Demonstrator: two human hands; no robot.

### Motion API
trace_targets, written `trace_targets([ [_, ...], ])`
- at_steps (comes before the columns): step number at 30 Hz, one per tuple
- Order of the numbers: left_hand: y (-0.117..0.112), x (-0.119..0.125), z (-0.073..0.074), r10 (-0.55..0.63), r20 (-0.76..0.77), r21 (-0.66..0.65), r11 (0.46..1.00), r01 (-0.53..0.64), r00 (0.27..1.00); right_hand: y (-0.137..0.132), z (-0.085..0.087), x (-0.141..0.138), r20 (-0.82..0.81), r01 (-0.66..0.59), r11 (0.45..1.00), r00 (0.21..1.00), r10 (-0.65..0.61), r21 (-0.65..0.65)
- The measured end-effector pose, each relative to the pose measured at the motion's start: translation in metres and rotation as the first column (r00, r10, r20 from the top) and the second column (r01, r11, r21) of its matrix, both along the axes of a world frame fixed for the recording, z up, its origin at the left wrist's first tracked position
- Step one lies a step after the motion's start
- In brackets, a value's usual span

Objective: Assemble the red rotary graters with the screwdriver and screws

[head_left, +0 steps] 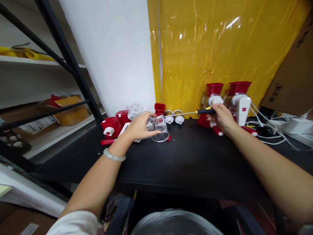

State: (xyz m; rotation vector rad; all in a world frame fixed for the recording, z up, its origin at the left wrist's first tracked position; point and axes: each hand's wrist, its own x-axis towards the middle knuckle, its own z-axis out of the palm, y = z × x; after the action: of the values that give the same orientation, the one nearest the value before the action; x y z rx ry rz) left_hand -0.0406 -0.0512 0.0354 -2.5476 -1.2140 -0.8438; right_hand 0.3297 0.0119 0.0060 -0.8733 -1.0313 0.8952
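My left hand point(140, 126) grips a clear plastic housing point(160, 130) with a round open rim, thumb at the front and fingers over the top. In my right hand point(223, 117) is a screwdriver point(204, 111) with a black and yellow handle. Its long shaft points left across the table toward the clear housing; I cannot tell whether the tip touches it. Behind the housing stand a red hopper point(159, 108) and two clear, white-centred round parts point(179, 119). A small red piece point(169, 138) lies beside the housing's rim.
Red and white bodies point(110, 127) and another clear housing point(135, 107) stand at the left of the black table point(186, 163). Two red-topped rotary graters point(240, 93) stand at the right, near white cables point(271, 133) and a power strip point(302, 125). Metal shelving point(69, 55) rises at left.
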Motion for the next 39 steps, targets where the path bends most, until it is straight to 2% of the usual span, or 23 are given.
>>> trace_targets([
  [6, 0.0033, -0.0027, -0.0014, -0.031, 0.002, -0.011, 0.999, 0.031, 1.000, -0.0004, -0.0069, 0.0005, 0.043, -0.025, 1.000, 0.999, 0.026, -0.016],
  [10, 0.0036, -0.0038, -0.0020, -0.041, 0.003, -0.027, 0.999, 0.041, 0.999, -0.0014, -0.0050, -0.0002, 0.090, -0.023, 0.999, 0.996, 0.027, -0.045],
  [14, 0.0045, -0.0054, -0.0031, -0.043, -0.004, -0.038, 0.998, 0.043, 0.999, -0.0025, -0.0007, -0.0008, 0.013, -0.087, 0.985, 0.996, 0.090, -0.147],
  [19, 0.0063, -0.0067, -0.0032, -0.059, -0.020, -0.041, 0.998, 0.058, 0.998, -0.0039, -0.0017, 0.0001, -0.028, -0.150, 0.981, 0.989, 0.148, -0.123],
  [24, 0.0055, -0.0056, -0.0029, -0.060, -0.022, -0.045, 0.997, 0.059, 0.998, -0.0022, -0.0050, 0.0012, 0.012, -0.127, 0.987, 0.992, 0.129, -0.100],
  [34, 0.0046, -0.0054, -0.0028, -0.037, -0.047, -0.081, 0.996, 0.033, 0.998, -0.0072, -0.0035, -0.0020, 0.140, -0.066, 0.981, 0.986, 0.093, -0.185],
  [39, 0.0030, -0.0045, -0.0028, -0.044, -0.040, -0.091, 0.995, 0.040, 0.998, -0.0036, -0.0090, 0.0008, 0.222, -0.015, 0.986, 0.974, 0.053, -0.167],
])
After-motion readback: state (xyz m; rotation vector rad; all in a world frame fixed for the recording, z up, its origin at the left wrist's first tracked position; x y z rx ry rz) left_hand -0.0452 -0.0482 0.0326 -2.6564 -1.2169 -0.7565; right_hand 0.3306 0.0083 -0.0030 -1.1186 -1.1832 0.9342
